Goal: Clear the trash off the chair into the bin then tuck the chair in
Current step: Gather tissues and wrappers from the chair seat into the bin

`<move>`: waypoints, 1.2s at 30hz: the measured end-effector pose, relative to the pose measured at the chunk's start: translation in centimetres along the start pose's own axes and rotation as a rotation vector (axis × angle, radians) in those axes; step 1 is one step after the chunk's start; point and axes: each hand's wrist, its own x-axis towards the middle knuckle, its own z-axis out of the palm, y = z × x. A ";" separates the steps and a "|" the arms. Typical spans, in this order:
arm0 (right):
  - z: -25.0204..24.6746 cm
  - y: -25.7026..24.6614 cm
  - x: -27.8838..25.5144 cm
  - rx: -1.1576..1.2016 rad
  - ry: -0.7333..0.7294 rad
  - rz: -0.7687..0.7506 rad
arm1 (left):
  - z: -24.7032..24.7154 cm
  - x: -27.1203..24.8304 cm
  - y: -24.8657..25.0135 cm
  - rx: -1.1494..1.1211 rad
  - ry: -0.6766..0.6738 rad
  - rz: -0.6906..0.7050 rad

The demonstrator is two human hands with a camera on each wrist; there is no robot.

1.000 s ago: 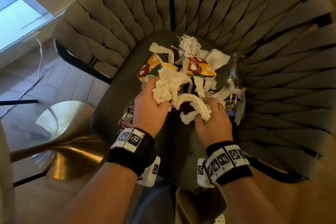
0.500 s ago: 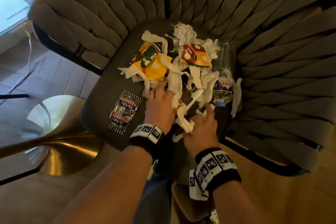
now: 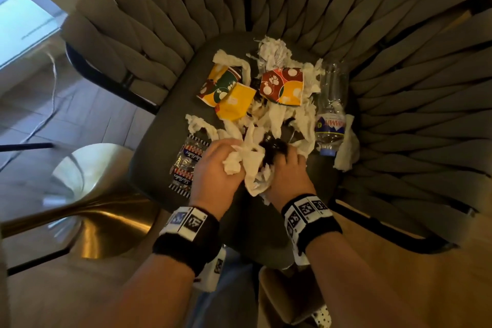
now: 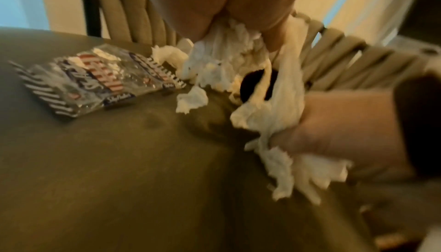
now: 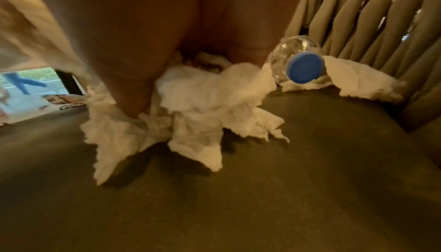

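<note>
We lean over a grey chair (image 3: 159, 136) whose seat is littered with trash. Our left hand (image 3: 217, 168) and right hand (image 3: 288, 170) both clutch crumpled white tissue (image 3: 250, 162) near the seat's front. Behind lie paper cups (image 3: 282, 85), a plastic bottle (image 3: 330, 114) and a snack wrapper (image 3: 186, 162).

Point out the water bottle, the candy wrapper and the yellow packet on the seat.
water bottle (image 3: 330, 125): head view, on its label.
candy wrapper (image 3: 186, 162): head view, on its striped middle.
yellow packet (image 3: 235, 102): head view, on its flat face.
</note>
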 end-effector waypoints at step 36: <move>-0.7 6.8 -20.3 1.286 0.234 0.133 | 4.8 -15.9 3.4 -0.279 -0.446 -0.542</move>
